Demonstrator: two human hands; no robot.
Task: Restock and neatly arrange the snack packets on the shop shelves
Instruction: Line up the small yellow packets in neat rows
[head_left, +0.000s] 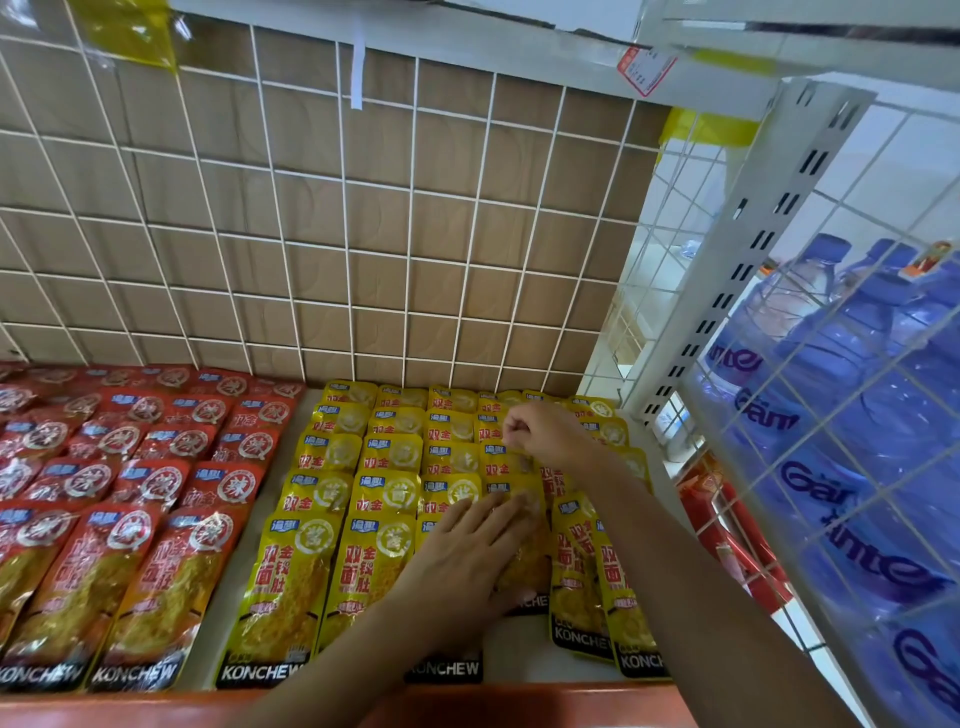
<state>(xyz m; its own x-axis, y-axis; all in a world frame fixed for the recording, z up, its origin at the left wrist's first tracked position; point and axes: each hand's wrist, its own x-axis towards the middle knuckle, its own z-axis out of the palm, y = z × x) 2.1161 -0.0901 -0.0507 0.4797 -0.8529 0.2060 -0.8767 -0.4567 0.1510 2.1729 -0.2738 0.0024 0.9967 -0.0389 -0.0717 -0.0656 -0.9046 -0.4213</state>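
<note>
Left hand (467, 556) lies flat and open on the yellow packets (332, 571), fingers straight and close together, palm pressing on the front rows; its fingertips point away from the person, toward the right hand (540, 431). That right hand sits farther back and slightly to the right of the left one, fingers curled in over the top edges of the rear packets; whether it pinches a packet or only touches one cannot be told.

Yellow packets lie in overlapping rows on the shelf (223, 613), spreading out from under both hands; the columns just right of the left hand, beneath the right forearm, sit a little askew from the rest. To the left of the left hand, across a bare white strip of shelf, red packets (130, 519) lie in the same overlapping rows.

Beyond the right hand, a white wire grid (311, 208) stands in front of brown board at the back of the shelf; to the right of both hands, past a slotted post (753, 249), blue water bottles (831, 389) stand behind wire mesh.
</note>
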